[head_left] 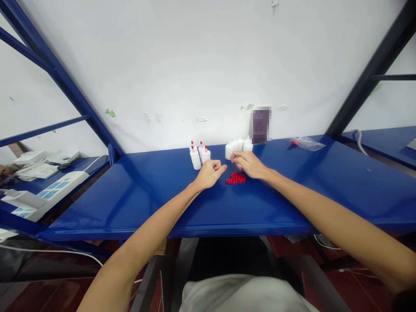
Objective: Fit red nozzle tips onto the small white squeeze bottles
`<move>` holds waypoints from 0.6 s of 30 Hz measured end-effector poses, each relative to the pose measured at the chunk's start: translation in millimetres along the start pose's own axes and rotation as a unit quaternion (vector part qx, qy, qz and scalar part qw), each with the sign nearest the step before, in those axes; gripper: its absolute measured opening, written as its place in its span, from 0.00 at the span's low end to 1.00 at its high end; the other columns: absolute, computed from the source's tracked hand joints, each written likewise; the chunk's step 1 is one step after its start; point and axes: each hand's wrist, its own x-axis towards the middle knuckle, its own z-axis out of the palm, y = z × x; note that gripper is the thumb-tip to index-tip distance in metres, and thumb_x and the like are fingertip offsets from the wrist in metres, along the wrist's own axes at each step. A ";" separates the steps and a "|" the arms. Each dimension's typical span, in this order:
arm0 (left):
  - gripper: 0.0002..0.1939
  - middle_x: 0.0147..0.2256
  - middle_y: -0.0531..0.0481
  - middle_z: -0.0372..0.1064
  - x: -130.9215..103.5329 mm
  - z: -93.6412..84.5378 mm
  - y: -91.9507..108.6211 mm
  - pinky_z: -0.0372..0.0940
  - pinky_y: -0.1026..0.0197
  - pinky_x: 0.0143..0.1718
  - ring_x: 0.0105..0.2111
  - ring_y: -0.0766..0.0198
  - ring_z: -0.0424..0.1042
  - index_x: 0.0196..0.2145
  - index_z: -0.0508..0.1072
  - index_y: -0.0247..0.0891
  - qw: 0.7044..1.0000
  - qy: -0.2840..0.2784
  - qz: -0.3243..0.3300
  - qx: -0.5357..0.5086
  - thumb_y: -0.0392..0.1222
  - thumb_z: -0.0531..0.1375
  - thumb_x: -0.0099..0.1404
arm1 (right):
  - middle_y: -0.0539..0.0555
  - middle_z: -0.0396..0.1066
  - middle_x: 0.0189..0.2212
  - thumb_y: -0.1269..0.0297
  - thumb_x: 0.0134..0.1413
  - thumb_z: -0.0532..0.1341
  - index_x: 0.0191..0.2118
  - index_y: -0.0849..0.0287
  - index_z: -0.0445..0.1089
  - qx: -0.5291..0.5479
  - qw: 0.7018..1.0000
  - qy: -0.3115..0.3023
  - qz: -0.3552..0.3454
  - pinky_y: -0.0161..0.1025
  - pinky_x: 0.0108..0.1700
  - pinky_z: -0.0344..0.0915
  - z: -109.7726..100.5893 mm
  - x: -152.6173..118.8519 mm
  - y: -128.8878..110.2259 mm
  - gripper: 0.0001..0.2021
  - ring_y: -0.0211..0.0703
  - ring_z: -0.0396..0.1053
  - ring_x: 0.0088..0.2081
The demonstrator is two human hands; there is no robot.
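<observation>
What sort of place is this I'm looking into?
Probably a small workshop or packing area: a blue workbench stands between metal uprights, with red-tipped white bottles and a pile of small red pieces grouped on it.

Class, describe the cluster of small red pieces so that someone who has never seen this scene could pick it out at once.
Start at the blue table before the white wall. Near its middle, right of the red-tipped bottles, stand plain white bottles; nearer the wearer lies the red cluster. Unlike the red tips on bottles, these many small pieces lie grouped directly on the table.
</observation>
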 end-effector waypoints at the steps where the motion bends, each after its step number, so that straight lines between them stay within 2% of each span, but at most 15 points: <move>1: 0.23 0.19 0.60 0.43 0.4 0.2 -1.0 0.46 0.64 0.26 0.22 0.71 0.46 0.20 0.49 0.39 1.000 -0.003 -0.007 -0.007 0.50 0.57 0.63 | 0.47 0.62 0.17 0.63 0.56 0.48 0.30 0.58 0.65 -0.005 1.000 -0.002 0.000 0.37 0.30 0.52 0.2 0.1 0.5 0.11 0.40 0.60 0.23; 5: 0.18 0.20 0.58 0.54 2.6 -0.6 -3.9 0.49 0.64 0.25 0.22 0.70 0.53 0.23 0.62 0.37 0.999 -0.005 -0.031 -0.019 0.50 0.57 0.64 | 0.48 0.63 0.18 0.62 0.56 0.48 0.30 0.59 0.66 -0.031 0.999 -0.012 0.001 0.37 0.31 0.52 0.7 -0.2 -1.8 0.12 0.40 0.61 0.24; 8: 0.16 0.21 0.57 0.57 6.6 -1.9 -8.3 0.51 0.65 0.23 0.21 0.70 0.55 0.28 0.68 0.36 0.991 0.015 -0.095 -0.089 0.51 0.56 0.65 | 0.49 0.64 0.19 0.62 0.57 0.49 0.29 0.59 0.67 -0.045 0.999 -0.018 -0.003 0.37 0.31 0.52 1.5 -0.7 -5.0 0.13 0.39 0.61 0.25; 11: 0.16 0.21 0.57 0.57 12.9 -3.1 -15.4 0.50 0.66 0.19 0.17 0.71 0.54 0.30 0.68 0.36 0.979 0.018 -0.145 -0.140 0.50 0.52 0.68 | 0.49 0.65 0.20 0.61 0.57 0.49 0.28 0.59 0.67 -0.052 0.998 -0.022 -0.007 0.37 0.31 0.52 2.4 -0.8 -7.2 0.14 0.39 0.61 0.25; 18: 0.19 0.18 0.54 0.57 24.5 -10.3 -25.3 0.52 0.65 0.20 0.16 0.71 0.55 0.22 0.67 0.35 0.978 0.010 -0.151 -0.146 0.47 0.51 0.67 | 0.50 0.68 0.22 0.56 0.58 0.53 0.28 0.60 0.69 0.000 1.000 -0.025 0.017 0.37 0.33 0.56 3.5 2.3 -5.0 0.16 0.39 0.64 0.26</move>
